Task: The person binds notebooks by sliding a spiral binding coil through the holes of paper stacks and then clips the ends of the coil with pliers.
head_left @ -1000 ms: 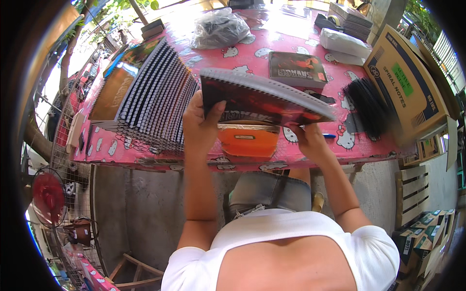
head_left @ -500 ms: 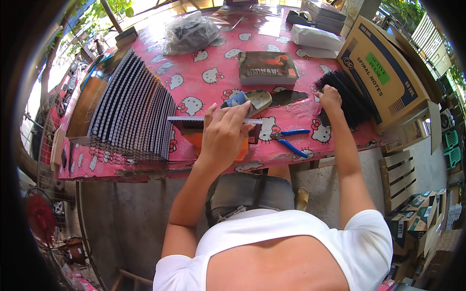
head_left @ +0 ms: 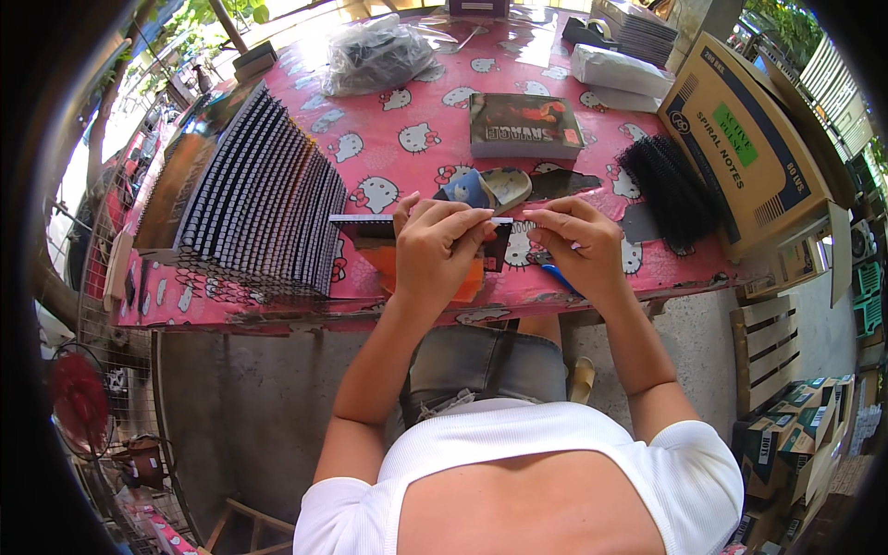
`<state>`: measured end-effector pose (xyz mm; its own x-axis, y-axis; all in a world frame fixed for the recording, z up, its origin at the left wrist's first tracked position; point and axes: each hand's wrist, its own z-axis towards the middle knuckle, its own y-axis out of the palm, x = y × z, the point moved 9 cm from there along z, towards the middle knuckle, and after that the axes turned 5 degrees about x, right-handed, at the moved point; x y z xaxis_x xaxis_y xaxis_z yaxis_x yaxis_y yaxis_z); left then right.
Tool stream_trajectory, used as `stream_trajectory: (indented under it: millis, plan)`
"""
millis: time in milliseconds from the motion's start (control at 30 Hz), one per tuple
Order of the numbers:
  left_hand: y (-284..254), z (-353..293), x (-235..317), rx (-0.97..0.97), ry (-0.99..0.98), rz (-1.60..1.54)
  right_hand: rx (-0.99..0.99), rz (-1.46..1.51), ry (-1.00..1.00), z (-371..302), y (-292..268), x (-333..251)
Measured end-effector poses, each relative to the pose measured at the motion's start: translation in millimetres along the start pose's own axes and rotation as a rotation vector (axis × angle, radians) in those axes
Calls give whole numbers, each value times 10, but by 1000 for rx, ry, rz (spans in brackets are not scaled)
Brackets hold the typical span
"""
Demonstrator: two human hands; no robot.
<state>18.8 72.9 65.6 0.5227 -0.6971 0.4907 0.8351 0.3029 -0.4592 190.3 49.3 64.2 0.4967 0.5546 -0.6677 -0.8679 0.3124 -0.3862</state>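
Observation:
My left hand (head_left: 433, 242) is closed on a dark-covered notebook (head_left: 363, 220), held on edge with its pale punched spine upward. At the right end of that spine my right hand (head_left: 585, 242) pinches what looks like a thin spiral binding coil (head_left: 524, 228); whether it has entered the holes I cannot tell. The fingertips of both hands nearly meet there. An orange sheet (head_left: 381, 263) shows below the notebook. Blue-handled cutting pliers (head_left: 561, 278) lie partly hidden under my right hand. A bundle of black spiral coils (head_left: 668, 190) rests to the right.
A tall stack of notebooks (head_left: 264, 199) stands at left. Beyond my hands lie a blue-and-beige slipper-shaped thing (head_left: 485, 189) and a dark printed block (head_left: 524, 128). A plastic bag (head_left: 379, 60) sits far back. An open carton (head_left: 751, 153) fills the right side of the pink table.
My right hand has come left from the bundle of black coils to the notebook's right end, now covering part of the pliers. My left hand still holds the notebook.

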Motion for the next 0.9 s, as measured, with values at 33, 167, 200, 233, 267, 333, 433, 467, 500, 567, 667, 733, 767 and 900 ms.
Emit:
stream_trajectory:
  millis: [33,167,200,233,267,333,433,467,500,567,667,733,767,900]
  plan:
    - [-10,7,11,3,3,0,1,0,-4,24,-11,-14]
    - [-27,-8,2,-14,-29,-31,-66,-54,26,148,-30,54]
    - [-40,-13,7,-7,-18,-16,-193,-7,93,156,64,126]
    - [-36,-18,1,-4,-20,-19,-196,-11,92,181,62,146]
    - [-41,-20,0,9,-14,-18,-266,102,128,181,129,178]
    - [-46,-16,5,25,-13,-17,-340,214,163,215,191,217]
    - [-42,-10,29,29,-21,-15,-448,278,227,258,246,274]
    - [-45,-16,27,24,-22,-7,-555,327,477,167,318,428]
    - [-46,-19,26,20,-23,0,-658,372,728,17,391,549]
    - [-51,-22,-28,63,-34,7,-514,208,473,75,383,394]
    - [-115,-7,-27,86,-19,76,-295,-39,58,131,273,37]
    - [-123,-25,-10,67,5,145,-227,-120,-105,136,271,-169]
    - [-116,-47,-21,49,0,147,-179,-162,-130,161,269,-258]
    - [-164,-85,-45,1,-2,121,-443,-318,-156,145,457,-154]
